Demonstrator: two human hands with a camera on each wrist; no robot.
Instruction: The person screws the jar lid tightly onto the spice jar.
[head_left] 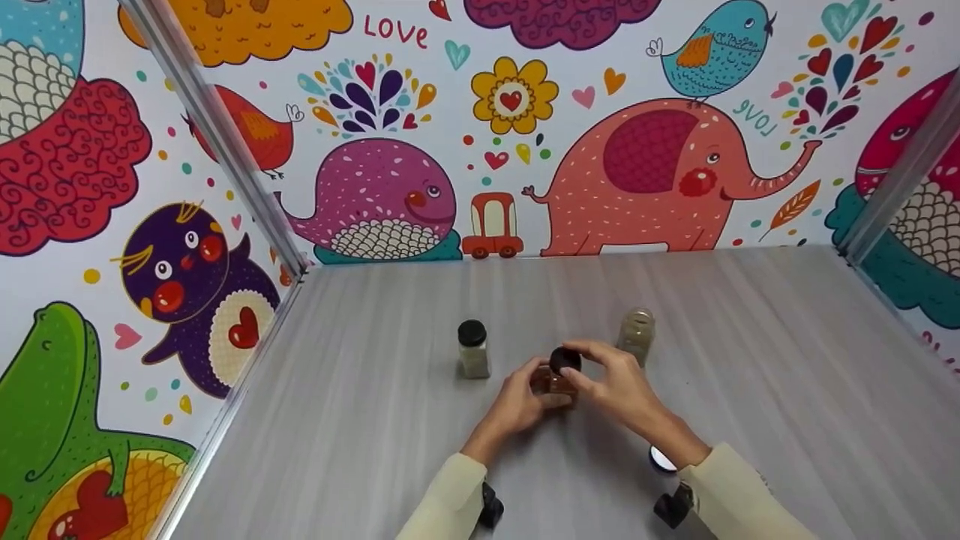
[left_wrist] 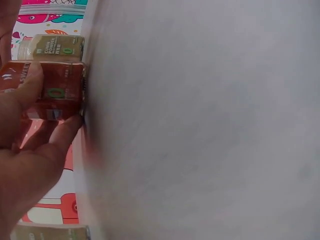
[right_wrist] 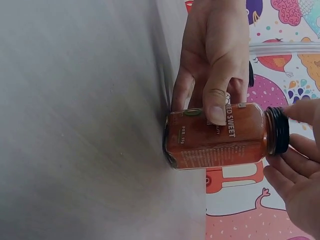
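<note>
A glass spice jar of red-orange powder (right_wrist: 215,142) stands on the table, its label partly reading "SWEET". My left hand (head_left: 519,401) grips the jar's body, thumb across the label in the right wrist view. At the top sits a black screw lid (right_wrist: 278,131), and my right hand (head_left: 626,386) pinches it between thumb and fingers. Just beyond the right hand is a jar labelled cumin powder (left_wrist: 60,46), its neck bare of a lid. To the left stands another jar (head_left: 474,361) with pale contents and a black lid.
A round white disc with a dark rim (head_left: 662,459) lies on the table, partly behind the right forearm. The grey wood-grain table (head_left: 360,420) meets walls (head_left: 517,165) printed with cartoon animals at the back and sides.
</note>
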